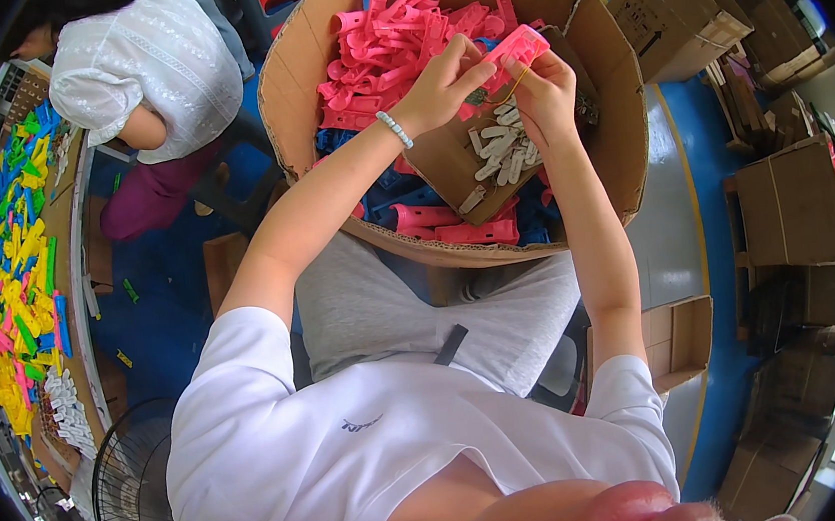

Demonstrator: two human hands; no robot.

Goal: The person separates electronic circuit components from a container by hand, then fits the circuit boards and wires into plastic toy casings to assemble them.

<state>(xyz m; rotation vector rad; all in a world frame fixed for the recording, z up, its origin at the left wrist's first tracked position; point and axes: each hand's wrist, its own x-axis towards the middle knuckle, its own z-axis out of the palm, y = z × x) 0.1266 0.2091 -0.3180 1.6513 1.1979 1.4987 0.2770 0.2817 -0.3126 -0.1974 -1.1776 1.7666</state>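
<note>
A pink hollow plastic part point(520, 46) is held up over a large cardboard carton point(294, 102). My right hand point(549, 97) is closed around its right end. My left hand point(443, 83) pinches at its left end, thumb and fingers together; the fingertips partly hide what lies between them. Just below the part, a thin yellow wire point(512, 97) loops beside my right fingers. Underneath both hands sits a small cardboard tray point(445, 162) with several white plastic pieces point(505, 152). Pink plastic parts point(387, 47) are heaped at the carton's far side.
Blue parts point(396, 190) lie under the tray. On the left, a person in a white top point(152, 65) sits by a table heaped with coloured plastic pieces point(25, 278). A black fan point(143, 488) stands nearby. Cardboard boxes point(789, 205) are stacked on the right.
</note>
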